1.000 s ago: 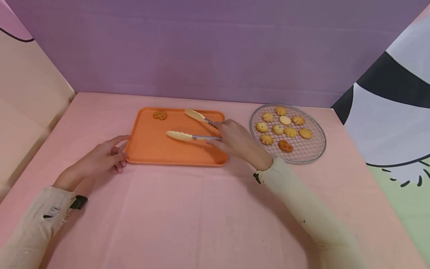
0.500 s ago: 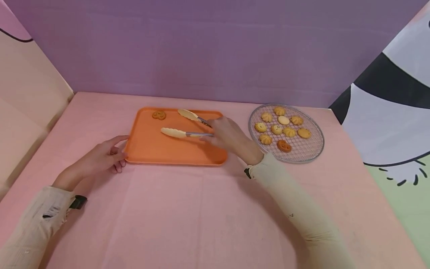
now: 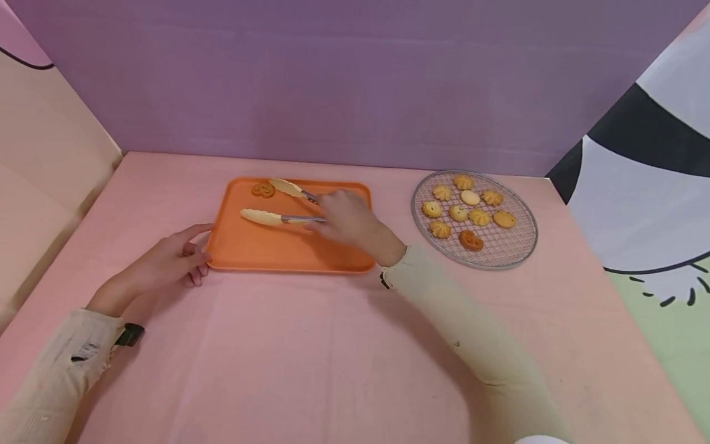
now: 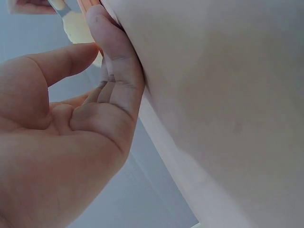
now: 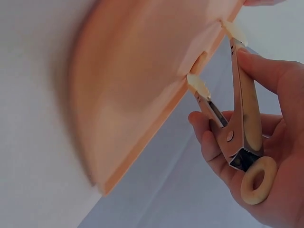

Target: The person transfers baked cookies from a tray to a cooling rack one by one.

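Note:
My right hand holds metal tongs with cream scalloped tips above the orange tray. The tongs' arms are spread. Their upper tip is right beside a pretzel cookie in the tray's far left corner; the lower tip is over the tray's left half. In the right wrist view, my fingers and thumb wrap the tongs' arms, and the pretzel's edge shows between the two tips. At the tray's left rim, my left hand holds on with thumb and index finger, its other fingers curled below.
Right of the tray stands a round wire rack with several cookies, among them a darker pretzel near its front. A pink cloth covers the table. A purple wall rises behind, with printed panels at both sides.
My right hand has moved left across the tray with the spread tongs, bringing the upper tip up beside the pretzel cookie. My left hand has stayed at the tray's rim.

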A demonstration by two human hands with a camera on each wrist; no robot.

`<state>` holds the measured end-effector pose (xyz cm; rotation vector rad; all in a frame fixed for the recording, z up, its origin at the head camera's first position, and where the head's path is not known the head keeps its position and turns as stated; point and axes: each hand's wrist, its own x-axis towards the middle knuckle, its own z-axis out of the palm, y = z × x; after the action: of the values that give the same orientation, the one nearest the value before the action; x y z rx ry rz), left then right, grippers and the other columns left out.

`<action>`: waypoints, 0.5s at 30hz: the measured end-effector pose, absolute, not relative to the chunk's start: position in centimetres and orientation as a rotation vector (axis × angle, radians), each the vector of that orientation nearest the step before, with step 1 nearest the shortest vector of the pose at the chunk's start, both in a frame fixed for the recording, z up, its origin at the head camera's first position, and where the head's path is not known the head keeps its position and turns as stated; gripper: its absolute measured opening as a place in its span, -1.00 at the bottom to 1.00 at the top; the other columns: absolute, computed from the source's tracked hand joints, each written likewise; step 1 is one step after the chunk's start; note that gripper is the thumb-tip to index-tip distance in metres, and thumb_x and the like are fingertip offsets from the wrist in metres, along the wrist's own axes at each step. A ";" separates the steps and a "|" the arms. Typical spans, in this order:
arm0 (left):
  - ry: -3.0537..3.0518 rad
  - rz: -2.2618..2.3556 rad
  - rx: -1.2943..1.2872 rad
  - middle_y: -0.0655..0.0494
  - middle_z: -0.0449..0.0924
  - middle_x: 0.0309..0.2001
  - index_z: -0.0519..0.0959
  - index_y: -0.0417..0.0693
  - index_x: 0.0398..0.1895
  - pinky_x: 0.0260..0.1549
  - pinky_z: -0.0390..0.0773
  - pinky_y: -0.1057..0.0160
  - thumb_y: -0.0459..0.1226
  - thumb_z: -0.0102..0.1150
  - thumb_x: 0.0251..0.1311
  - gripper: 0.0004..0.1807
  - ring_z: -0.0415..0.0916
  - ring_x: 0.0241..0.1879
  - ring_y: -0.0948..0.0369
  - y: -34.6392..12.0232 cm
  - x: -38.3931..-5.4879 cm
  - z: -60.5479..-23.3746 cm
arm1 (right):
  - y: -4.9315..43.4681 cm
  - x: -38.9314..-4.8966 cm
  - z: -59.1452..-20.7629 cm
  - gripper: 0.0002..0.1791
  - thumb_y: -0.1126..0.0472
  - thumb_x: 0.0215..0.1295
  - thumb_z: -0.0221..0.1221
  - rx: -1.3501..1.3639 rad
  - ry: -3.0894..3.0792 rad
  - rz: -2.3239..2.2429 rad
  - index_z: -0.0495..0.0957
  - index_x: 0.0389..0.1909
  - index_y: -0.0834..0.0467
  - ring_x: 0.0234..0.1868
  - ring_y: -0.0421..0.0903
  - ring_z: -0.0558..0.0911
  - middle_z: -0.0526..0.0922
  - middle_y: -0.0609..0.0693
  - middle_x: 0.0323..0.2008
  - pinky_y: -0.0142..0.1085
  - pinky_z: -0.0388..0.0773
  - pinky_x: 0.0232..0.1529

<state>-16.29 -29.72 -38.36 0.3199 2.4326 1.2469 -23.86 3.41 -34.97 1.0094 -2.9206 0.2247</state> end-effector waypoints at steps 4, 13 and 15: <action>2.427 1.244 0.311 -0.07 0.58 -0.39 -0.03 -0.20 0.56 -0.43 0.69 0.22 -0.39 0.04 0.44 -0.28 0.57 -0.48 0.12 -29.8 -16.3 -38.4 | 2.1 -24.0 -35.1 -0.53 -0.20 0.27 0.28 0.981 -2.961 0.180 0.56 -0.36 0.18 -0.57 -0.12 0.50 0.52 -0.03 -0.58 -0.32 0.39 -0.58; 2.423 1.254 0.315 -0.07 0.58 -0.40 -0.02 -0.21 0.55 -0.44 0.69 0.22 -0.39 0.05 0.43 -0.28 0.58 -0.48 0.12 -29.8 -16.3 -38.3 | 1.0 -23.8 -35.4 -0.67 0.00 0.33 0.29 0.959 -2.934 0.137 0.63 -0.16 0.21 -0.51 -0.12 0.55 0.60 -0.01 -0.46 -0.31 0.50 -0.53; 2.421 1.256 0.314 -0.08 0.58 -0.40 -0.02 -0.21 0.55 -0.44 0.69 0.22 -0.39 0.05 0.43 -0.28 0.58 -0.49 0.12 -29.8 -16.2 -38.3 | 0.9 -23.8 -35.5 -0.66 0.01 0.33 0.30 0.966 -2.915 0.094 0.63 -0.13 0.22 -0.49 -0.12 0.57 0.64 0.02 -0.42 -0.30 0.54 -0.50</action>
<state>-16.22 -29.82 -38.31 0.3135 2.4213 1.2560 -23.79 0.93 -35.50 0.9657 -2.9151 0.0944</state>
